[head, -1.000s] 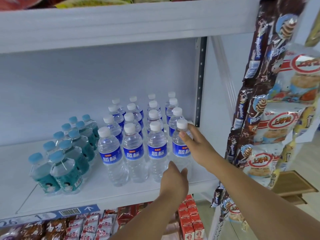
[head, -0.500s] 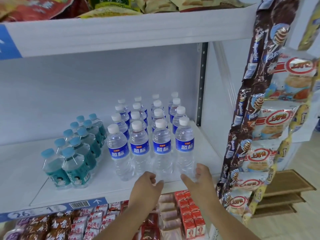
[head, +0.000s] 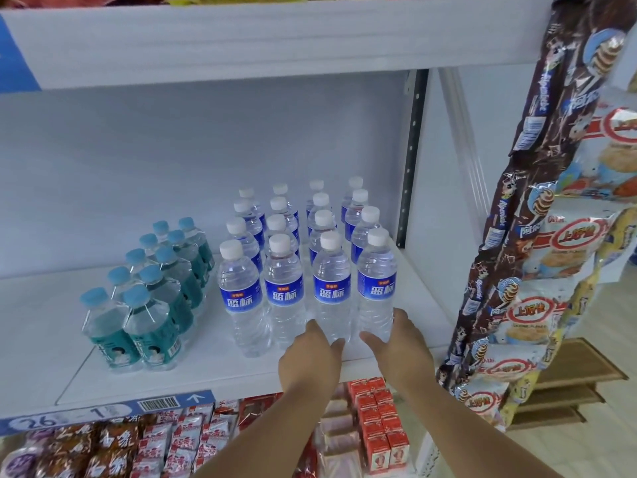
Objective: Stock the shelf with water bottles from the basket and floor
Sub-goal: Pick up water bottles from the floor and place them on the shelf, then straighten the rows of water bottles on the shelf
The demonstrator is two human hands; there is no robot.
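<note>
Several clear water bottles with white caps and blue labels [head: 331, 270] stand in four rows on the white shelf [head: 213, 370], at its right part. My left hand [head: 310, 360] hovers at the shelf's front edge, fingers apart, just before the base of the third front bottle. To its right, my right hand [head: 400, 346] has its fingers spread beside the base of the rightmost front bottle [head: 376, 281], touching or nearly touching it. Neither hand holds anything. The basket and floor bottles are out of view.
Shrink-wrapped teal bottles with light blue caps [head: 144, 305] sit to the left of the water bottles. Snack bags hang on a strip [head: 537, 236] at the right. Red cartons [head: 382, 429] and snack packs fill the shelf below. An upper shelf [head: 275, 36] overhangs.
My right hand came off the rightmost front bottle's cap and dropped to its base. My left hand drew back slightly toward the shelf edge. The view shifted a little.
</note>
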